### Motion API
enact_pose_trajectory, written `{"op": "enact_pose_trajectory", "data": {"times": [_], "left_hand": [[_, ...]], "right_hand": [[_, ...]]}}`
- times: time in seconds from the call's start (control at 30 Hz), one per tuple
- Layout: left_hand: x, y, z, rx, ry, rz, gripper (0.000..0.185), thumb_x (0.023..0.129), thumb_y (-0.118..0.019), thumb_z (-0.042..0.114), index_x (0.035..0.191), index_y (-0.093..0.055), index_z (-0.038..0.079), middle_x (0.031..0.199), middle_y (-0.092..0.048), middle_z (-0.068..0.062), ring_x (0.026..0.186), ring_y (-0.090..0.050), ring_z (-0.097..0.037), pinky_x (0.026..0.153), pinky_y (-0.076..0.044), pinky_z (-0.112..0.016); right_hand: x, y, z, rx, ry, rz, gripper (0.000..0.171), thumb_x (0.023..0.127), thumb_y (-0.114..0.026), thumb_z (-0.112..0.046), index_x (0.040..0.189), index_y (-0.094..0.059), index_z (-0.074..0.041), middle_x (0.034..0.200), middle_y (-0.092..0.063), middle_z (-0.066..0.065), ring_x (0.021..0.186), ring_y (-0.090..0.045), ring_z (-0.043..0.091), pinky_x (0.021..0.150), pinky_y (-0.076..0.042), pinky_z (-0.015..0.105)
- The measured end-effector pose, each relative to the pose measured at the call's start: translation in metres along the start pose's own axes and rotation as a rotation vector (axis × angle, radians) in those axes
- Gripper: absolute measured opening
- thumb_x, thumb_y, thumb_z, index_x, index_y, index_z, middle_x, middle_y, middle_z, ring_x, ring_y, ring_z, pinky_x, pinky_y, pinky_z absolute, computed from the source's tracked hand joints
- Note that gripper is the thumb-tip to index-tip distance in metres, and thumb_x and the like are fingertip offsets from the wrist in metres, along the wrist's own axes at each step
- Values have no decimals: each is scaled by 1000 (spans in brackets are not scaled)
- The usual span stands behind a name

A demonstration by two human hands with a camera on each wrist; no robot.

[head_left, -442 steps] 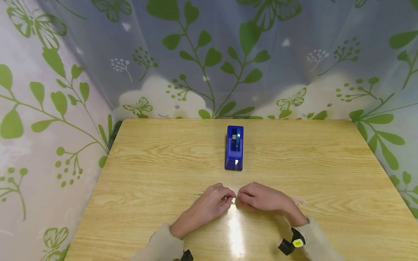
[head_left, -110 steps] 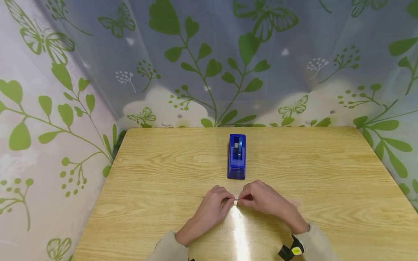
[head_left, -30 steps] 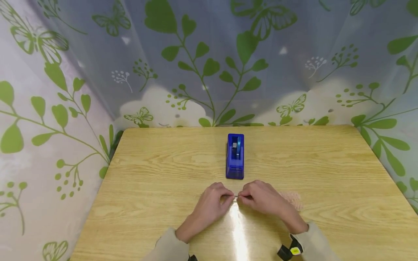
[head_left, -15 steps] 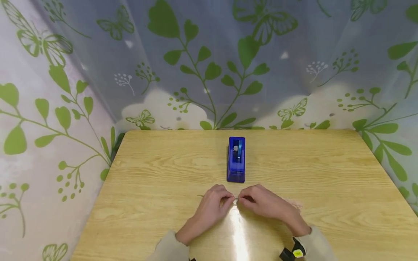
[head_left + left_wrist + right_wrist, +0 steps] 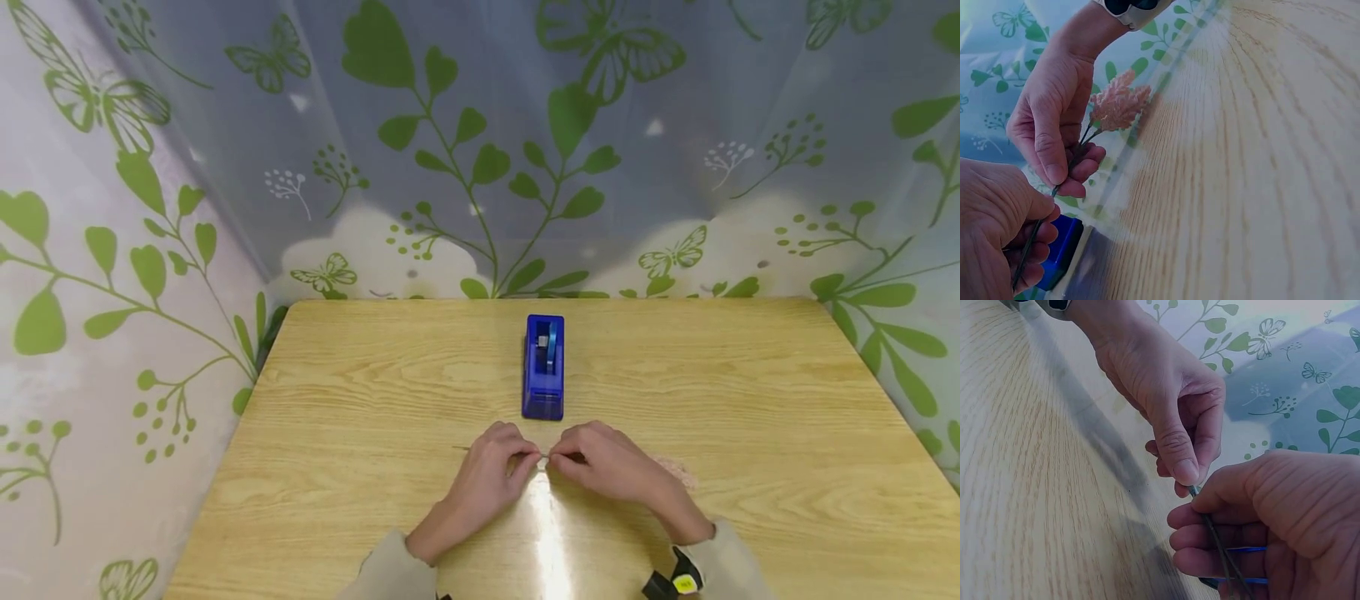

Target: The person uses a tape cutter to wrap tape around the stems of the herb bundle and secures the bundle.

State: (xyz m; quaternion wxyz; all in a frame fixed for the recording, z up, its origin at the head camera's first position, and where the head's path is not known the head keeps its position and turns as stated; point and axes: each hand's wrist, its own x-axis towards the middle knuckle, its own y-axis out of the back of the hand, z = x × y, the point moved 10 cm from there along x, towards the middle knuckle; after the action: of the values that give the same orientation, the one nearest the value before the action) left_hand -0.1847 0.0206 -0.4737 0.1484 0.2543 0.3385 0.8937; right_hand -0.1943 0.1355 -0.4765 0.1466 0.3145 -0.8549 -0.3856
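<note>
A spray of pink flowers (image 5: 1119,103) on thin dark stems (image 5: 1216,540) stretches between the two hands. My left hand (image 5: 491,467) pinches the stems between thumb and forefinger, and their thin end sticks out to its left in the head view. My right hand (image 5: 603,462) pinches them nearer the flower heads, its fingertips right beside the left ones. Two stems cross the right palm in the right wrist view, and a small shiny patch sits on them between the hands. In the head view the pink heads are partly hidden behind the right forearm.
A blue tape dispenser (image 5: 543,400) with a roll in it stands just beyond the hands on the wood-grain table (image 5: 360,375). A leaf-and-butterfly patterned curtain (image 5: 480,167) hangs along the table's back and sides. Bands with black devices (image 5: 671,579) are on the wrists.
The pink heads showed wider beside the right forearm a second ago and narrower now; the stem's left end shows again. Long before, a tape strip hung on the dispenser's front. Both hands keep their place.
</note>
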Motion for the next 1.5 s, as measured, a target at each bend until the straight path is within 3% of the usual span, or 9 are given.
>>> {"op": "enact_pose_trajectory", "data": {"times": [0.27,0.53,0.67,0.93,1.2,1.37,1.5], "left_hand": [[1,1,-1,-26,13,7,3,93,-79,8,92,-81,10,83,-68,4,79,-56,-7,68,-48,-16],[1,1,-3,-33,17,16,6,92,-80,6,93,-80,12,85,-69,5,81,-58,-8,70,-50,-17],[0,-1,-3,-14,11,5,3,95,-77,11,95,-80,12,86,-69,6,81,-59,-10,70,-50,-17],[-1,-7,-6,60,36,-39,17,103,-68,22,97,-80,12,88,-71,4,79,-51,-9,68,-43,-18],[0,-3,-1,104,-29,34,10,98,-74,18,93,-79,11,85,-71,5,76,-53,-11,67,-42,-20],[0,-1,0,114,-39,54,8,97,-75,16,92,-80,12,84,-71,5,77,-55,-11,67,-42,-20],[-1,-1,0,120,-42,67,8,97,-75,16,92,-80,12,84,-71,6,78,-57,-11,67,-43,-21]], "right_hand": [[0,3,-1,20,5,17,17,99,-68,-7,96,-83,-15,72,-57,-16,61,-43,-2,52,-38,18],[1,5,-2,-5,23,31,16,96,-70,-5,100,-84,-12,74,-60,-15,61,-45,-3,52,-41,18],[1,6,-3,-11,46,44,15,94,-71,-4,99,-83,-11,72,-59,-16,61,-45,-4,51,-43,18],[1,7,-6,8,98,45,15,94,-71,0,93,-82,-9,70,-54,-15,61,-43,-4,52,-43,17],[3,4,-5,70,81,37,16,95,-66,3,99,-80,-6,80,-69,-5,65,-49,-1,56,-46,19],[4,2,-4,89,54,36,17,99,-62,0,90,-76,-7,72,-57,-12,63,-46,0,55,-45,20],[3,-1,-3,33,15,10,23,106,-57,-8,89,-73,-11,71,-53,-13,64,-45,0,59,-46,22]]}}
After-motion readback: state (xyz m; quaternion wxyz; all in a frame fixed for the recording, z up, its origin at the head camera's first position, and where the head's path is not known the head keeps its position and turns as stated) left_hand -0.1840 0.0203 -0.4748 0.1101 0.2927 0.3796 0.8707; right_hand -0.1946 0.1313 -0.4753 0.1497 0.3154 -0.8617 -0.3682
